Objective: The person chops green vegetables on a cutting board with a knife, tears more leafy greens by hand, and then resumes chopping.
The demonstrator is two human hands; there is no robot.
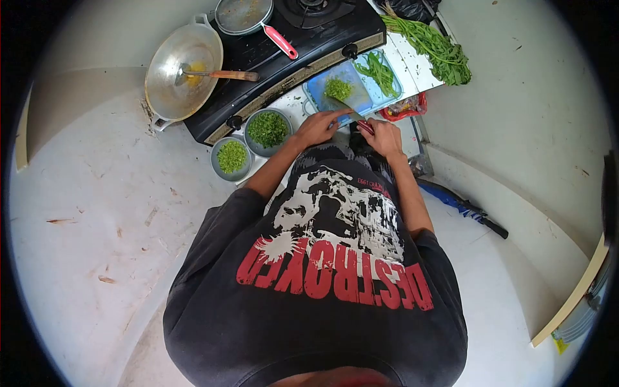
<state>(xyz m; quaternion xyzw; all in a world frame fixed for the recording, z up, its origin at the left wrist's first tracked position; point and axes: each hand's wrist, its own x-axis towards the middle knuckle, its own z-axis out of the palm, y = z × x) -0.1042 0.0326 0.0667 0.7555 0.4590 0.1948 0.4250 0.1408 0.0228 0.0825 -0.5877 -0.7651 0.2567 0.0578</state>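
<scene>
My right hand [385,137] is wrapped round the red handle of a knife [356,117], whose blade points up and left over a blue cutting board [318,88]. Chopped greens [338,90] lie on the board by the blade's tip. My left hand [318,127] is at the board's near edge, its fingers reaching toward the blade; whether they hold anything is too small to tell. Uncut green stalks [378,74] rest on the board's right part. Left of my left hand stand a bowl of dark chopped greens [267,128] and a bowl of lighter ones [231,157].
A black stove [267,87] spans the back, with a large wok [161,80] at its left and a red-handled pan [280,42] on top. Leafy greens [442,51] lie at the back right. A red container [412,107] sits right of the board.
</scene>
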